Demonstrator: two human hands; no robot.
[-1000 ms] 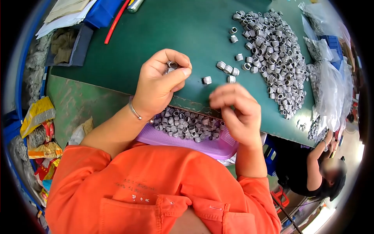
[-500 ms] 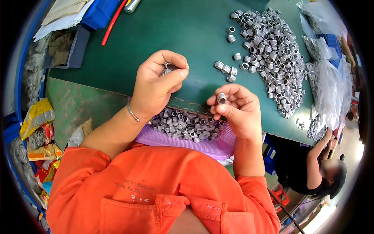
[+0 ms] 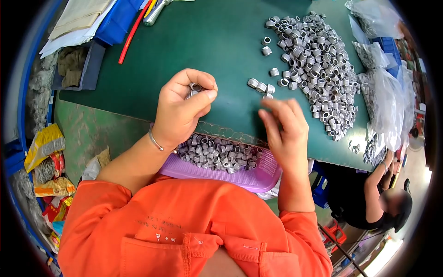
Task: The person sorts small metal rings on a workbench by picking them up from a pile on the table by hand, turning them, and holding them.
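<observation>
My left hand [image 3: 180, 108] is closed over the green table's near edge, with short ribbed metal sleeves [image 3: 194, 87] showing in the curl of its fingers. How many it holds is hidden. My right hand [image 3: 287, 127] is slightly blurred, its thumb and fingers apart with no sleeve visible between them. Just beyond its fingertips lies a short row of loose sleeves [image 3: 261, 87], partly covered by the hand. Below both hands, a purple plastic basket [image 3: 221, 183] at the table edge holds many more sleeves [image 3: 217, 156].
A large sleeve pile [image 3: 323, 74] spreads over the right of the green table [image 3: 175, 46]. Clear plastic bags [image 3: 387, 101] line the far right. A red rod [image 3: 134, 34], blue bin [image 3: 117, 23] and grey box [image 3: 90, 69] sit upper left. Another person [image 3: 369, 194] is at lower right.
The sleeve my right fingers held no longer shows there. That hand has opened and turned toward the loose row. My left hand stays closed, slightly lower in view.
</observation>
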